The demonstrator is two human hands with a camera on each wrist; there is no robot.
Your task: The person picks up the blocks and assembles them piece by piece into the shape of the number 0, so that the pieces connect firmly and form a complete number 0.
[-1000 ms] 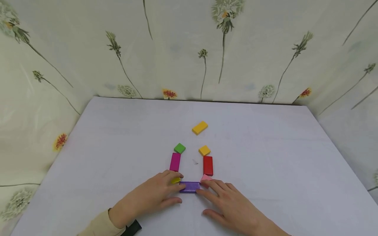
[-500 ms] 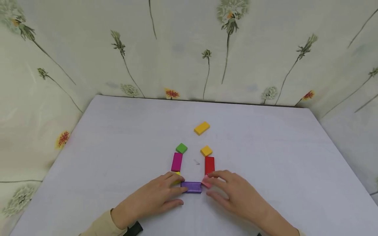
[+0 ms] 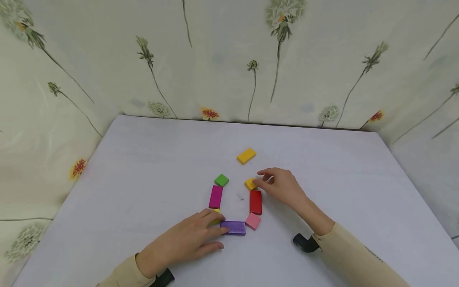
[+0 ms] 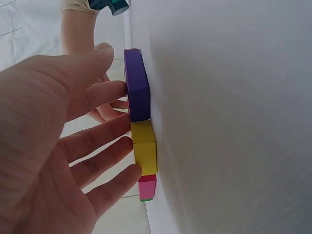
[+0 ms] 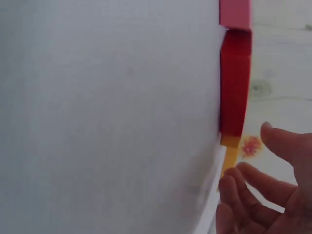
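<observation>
In the head view my left hand [image 3: 195, 235] lies with extended fingers at the purple block [image 3: 236, 228] and the small yellow block [image 3: 216, 211], which it partly hides. The left wrist view shows its fingertips touching the sides of the purple block [image 4: 137, 87] and yellow block [image 4: 145, 148]. My right hand [image 3: 281, 186] hovers with loosely bent fingers beside the small orange-yellow block [image 3: 250, 183], its thumb overlapping that block. In the right wrist view the thumb and fingers of the right hand [image 5: 263, 190] stand apart, with nothing between them.
A red block [image 3: 255, 202] and pink block [image 3: 253, 221] continue the right side. A magenta block [image 3: 216, 196] and green block [image 3: 221, 180] extend the left side. Farther back lies a longer yellow block [image 3: 246, 156] on the white table [image 3: 161, 159], before a flowered curtain [image 3: 215, 79].
My right hand first moved from the purple block to the pink one, which sits turned, then left it and rose away toward the orange-yellow block. The left hand stayed in place.
</observation>
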